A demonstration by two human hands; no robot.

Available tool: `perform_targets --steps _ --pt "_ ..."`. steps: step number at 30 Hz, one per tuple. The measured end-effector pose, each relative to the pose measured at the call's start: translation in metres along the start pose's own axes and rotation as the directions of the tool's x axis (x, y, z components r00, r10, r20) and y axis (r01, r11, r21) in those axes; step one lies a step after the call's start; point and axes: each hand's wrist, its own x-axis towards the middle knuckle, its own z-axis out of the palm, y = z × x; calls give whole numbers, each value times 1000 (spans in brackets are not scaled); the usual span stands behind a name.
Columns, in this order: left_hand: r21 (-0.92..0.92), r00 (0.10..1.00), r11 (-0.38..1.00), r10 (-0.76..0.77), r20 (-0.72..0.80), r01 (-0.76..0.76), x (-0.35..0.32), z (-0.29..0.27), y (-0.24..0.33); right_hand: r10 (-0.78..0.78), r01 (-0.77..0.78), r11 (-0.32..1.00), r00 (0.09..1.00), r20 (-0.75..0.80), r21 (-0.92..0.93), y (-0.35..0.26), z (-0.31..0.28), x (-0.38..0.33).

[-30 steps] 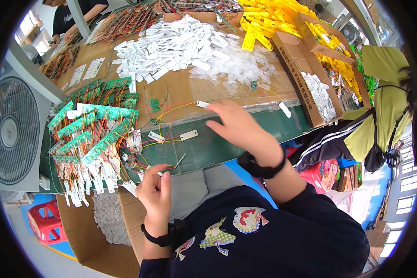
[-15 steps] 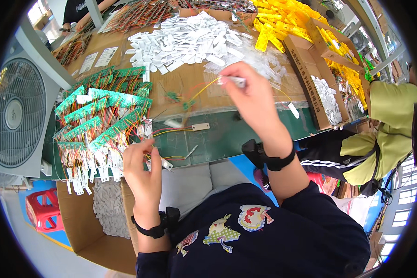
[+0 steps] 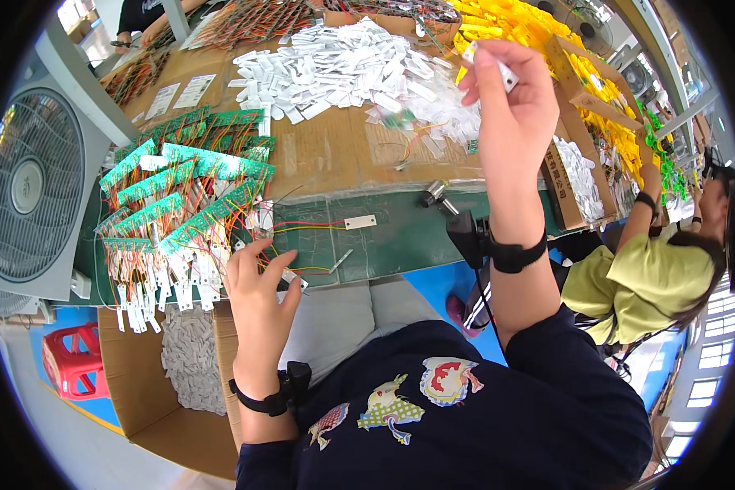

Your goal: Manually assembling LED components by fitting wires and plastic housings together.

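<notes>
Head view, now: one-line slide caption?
Right hand holds up a white strip; left hand is beside wired green circuit boards, with a pile of white pieces beyond.

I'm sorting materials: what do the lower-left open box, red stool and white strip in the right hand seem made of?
Open box: matt cardboard, judging by its plain brown walls.
Red stool: probably moulded plastic, slightly glossy, with smooth rounded openings.
White strip in the right hand: smooth, perhaps plastic; the hand hides part, coated metal is possible.
</notes>
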Motion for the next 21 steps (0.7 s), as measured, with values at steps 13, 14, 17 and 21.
perform_targets --steps 13,14,17,21 --pt "-114 995 990 82 -61 -89 9 23 -4 150 245 720 859 490 -649 65 -10 -67" --pt "-327 988 943 -108 -109 67 11 22 -5 152 245 714 860 487 -656 63 -13 -72" --pt "-791 909 572 -415 -51 217 23 11 -6 187 193 748 856 481 -635 60 -20 -91" --pt "-945 886 326 -425 -184 -40 50 -7 -21 303 59 799 820 486 -599 56 -28 -97"
